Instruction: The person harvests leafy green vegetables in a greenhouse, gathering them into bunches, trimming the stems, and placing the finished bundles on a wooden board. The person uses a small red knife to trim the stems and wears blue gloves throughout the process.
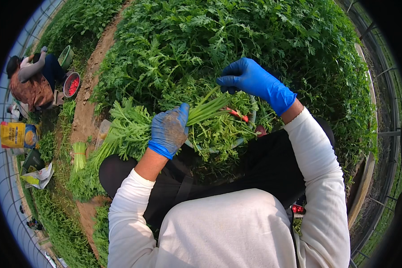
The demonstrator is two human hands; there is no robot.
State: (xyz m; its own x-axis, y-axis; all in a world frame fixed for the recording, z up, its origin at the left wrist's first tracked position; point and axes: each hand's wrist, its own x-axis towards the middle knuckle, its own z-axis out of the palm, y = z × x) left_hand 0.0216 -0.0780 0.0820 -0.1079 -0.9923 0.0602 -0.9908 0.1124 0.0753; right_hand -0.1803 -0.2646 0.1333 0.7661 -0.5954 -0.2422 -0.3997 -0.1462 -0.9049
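Note:
My left hand [170, 130], in a blue glove soiled with dirt, is closed around a bunch of leafy green stems [209, 109]; the leaves hang to the left and the cut ends point right. My right hand [243, 80], also blue-gloved, is at the stem ends, thumb and fingertips together near one stem; whether it grips that stem cannot be told. Beneath the bunch stands a round tub [253, 114] heaped with loose greens [214, 134]. A red-handled tool [236, 114] lies on them, its other end hidden.
Dense leafy plants [194, 37] fill the bed ahead. More cut greens [87, 174] and a tied bunch [79, 155] lie at the left beside a dirt path [83, 97]. Beyond it a co-worker [33, 80] sits near a bowl of red items [72, 84]. A wooden board [366, 181] edges the right.

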